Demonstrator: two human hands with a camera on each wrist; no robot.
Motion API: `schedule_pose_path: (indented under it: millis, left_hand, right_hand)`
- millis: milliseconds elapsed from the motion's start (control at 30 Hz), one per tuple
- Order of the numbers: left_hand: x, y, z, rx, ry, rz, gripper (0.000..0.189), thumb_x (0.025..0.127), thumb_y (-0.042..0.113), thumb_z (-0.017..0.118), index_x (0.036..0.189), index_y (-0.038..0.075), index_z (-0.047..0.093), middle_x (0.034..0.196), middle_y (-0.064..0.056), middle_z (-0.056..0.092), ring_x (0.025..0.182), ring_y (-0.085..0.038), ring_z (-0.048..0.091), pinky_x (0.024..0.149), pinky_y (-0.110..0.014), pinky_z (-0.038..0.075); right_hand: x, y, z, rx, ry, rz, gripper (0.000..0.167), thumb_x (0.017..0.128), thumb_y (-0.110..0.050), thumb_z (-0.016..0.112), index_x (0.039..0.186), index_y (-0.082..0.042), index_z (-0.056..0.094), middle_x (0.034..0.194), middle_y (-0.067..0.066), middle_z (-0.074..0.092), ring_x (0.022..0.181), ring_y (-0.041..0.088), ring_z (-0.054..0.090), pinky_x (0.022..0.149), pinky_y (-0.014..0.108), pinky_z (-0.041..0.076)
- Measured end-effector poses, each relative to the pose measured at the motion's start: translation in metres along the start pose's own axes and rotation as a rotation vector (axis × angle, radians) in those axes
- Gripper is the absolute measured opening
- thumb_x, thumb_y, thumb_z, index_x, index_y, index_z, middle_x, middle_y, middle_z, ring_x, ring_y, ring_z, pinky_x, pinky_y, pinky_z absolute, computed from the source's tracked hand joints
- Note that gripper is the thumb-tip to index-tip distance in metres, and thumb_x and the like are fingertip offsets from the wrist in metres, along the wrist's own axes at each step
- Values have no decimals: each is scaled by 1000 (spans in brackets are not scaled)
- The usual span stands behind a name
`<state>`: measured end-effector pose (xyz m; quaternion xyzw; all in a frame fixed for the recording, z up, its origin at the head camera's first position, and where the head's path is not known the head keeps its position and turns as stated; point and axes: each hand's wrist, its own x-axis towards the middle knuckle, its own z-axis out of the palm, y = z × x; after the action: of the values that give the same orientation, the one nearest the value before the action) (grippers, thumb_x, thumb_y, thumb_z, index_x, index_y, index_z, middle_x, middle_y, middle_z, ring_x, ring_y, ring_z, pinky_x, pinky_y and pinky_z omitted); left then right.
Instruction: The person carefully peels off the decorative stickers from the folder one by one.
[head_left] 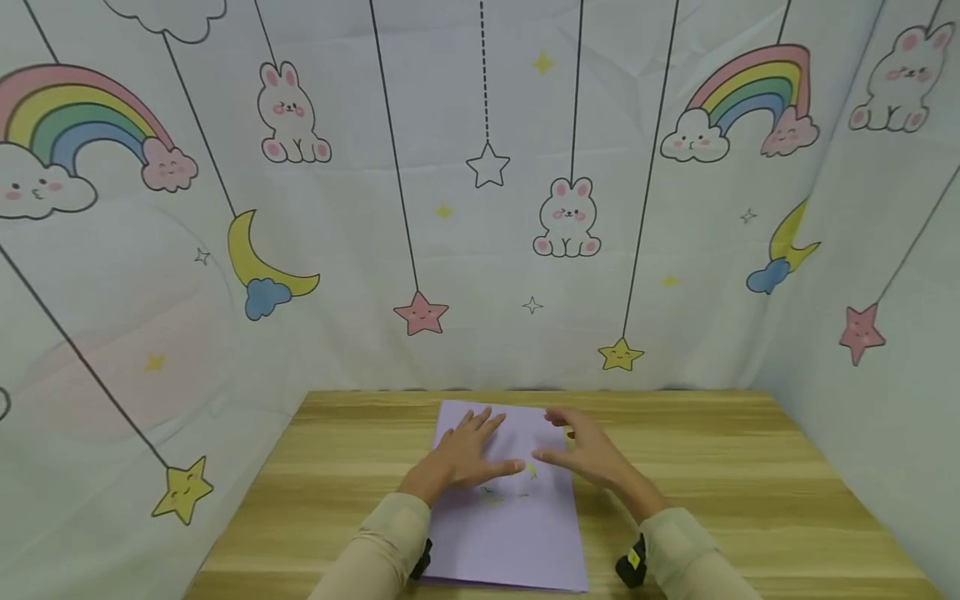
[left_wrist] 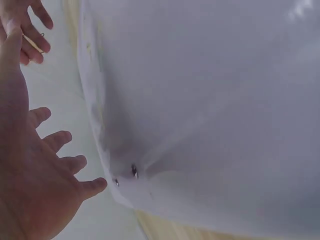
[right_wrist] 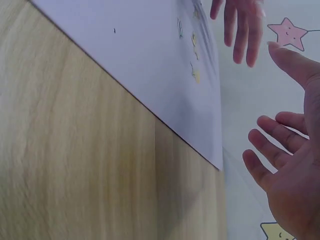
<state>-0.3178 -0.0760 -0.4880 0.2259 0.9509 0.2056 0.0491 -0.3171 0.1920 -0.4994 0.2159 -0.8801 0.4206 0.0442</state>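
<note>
A large pale purple sheet [head_left: 510,542], like folded card, lies on the table with small green and yellow marks [right_wrist: 194,45] near its middle. I cannot tell whether the marks are drawn or loose bits. Over the sheet's left half is my left hand [head_left: 468,454], fingers spread and thumb pointing right; contact is unclear. My right hand [head_left: 588,450] hovers by the sheet's right edge, fingers loosely bent, thumb pointing left. No held object shows in its palm in the right wrist view. A small dark and yellow spot [head_left: 572,434] shows beside its fingers, too small to identify.
The wood-grain table [head_left: 712,467] extends on both sides of the sheet. A white cloth backdrop [head_left: 487,233] printed with rabbits, stars, moons and rainbows stands behind and at both sides. Each wrist carries a dark device, such as the right one [head_left: 632,564].
</note>
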Motion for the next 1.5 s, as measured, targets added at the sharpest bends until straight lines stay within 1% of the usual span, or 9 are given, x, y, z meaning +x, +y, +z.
schedule_pose_path:
  millis: [100,200,367,500,667,800,1000,1300,1500]
  left_hand:
    - [3,-2,5,6,6,11,104,87,83,61,168,22,35,174,-11,28,160,-45,17,121,-74,18]
    - [4,-3,9,35,0,16,107,84,83,66,167,22,36,173,-11,29,160,-45,17,121,-75,17]
    - [3,-2,12,119,-33,-15,109,81,82,71,166,22,38,173,-12,28,160,-45,17,122,-73,15]
    - [1,1,13,169,-49,-36,111,80,84,70,166,22,38,174,-13,27,160,-47,16,121,-74,14]
    - [2,4,13,222,-63,-55,111,80,88,66,167,25,36,174,-13,26,159,-49,14,120,-76,14]
    - [3,6,15,239,-56,-56,111,80,86,68,168,27,35,174,-14,27,159,-50,16,119,-77,16]
    - [1,8,16,261,-60,-62,104,81,81,72,164,26,43,171,-14,33,158,-49,20,119,-77,18]
    - [3,6,16,268,-80,-81,100,83,82,69,163,27,46,171,-14,33,158,-49,21,119,-77,16]
    - [3,6,18,324,-88,-80,102,80,85,68,163,30,46,171,-11,34,158,-47,23,119,-75,19]
  right_hand:
    - [4,1,6,17,-3,14,75,88,-43,87,146,-4,59,142,12,65,132,32,60,108,54,50]
    - [5,3,12,46,-16,7,72,89,-38,87,143,0,60,140,17,66,130,35,60,106,56,51]
    - [5,7,19,61,-46,-18,69,91,-33,86,143,5,60,141,22,65,128,39,61,106,59,50]
    - [5,11,25,41,-54,-13,63,91,-30,86,139,3,63,137,17,66,124,35,63,106,57,51]
    - [6,14,29,-6,-91,-17,48,90,-26,87,128,0,71,134,10,67,122,33,64,104,55,52]
    - [4,17,30,-18,-134,7,40,91,-24,86,123,-3,75,136,8,66,127,34,61,108,56,49]
    - [-1,20,27,30,-170,28,32,93,-21,84,120,-6,77,141,9,64,137,39,55,113,59,44]
    - [-2,20,29,59,-202,35,31,93,-19,84,120,-7,76,145,9,59,143,42,47,116,66,37]
    - [-3,22,31,57,-200,36,30,93,-18,84,120,-7,76,144,8,59,144,42,46,118,67,33]
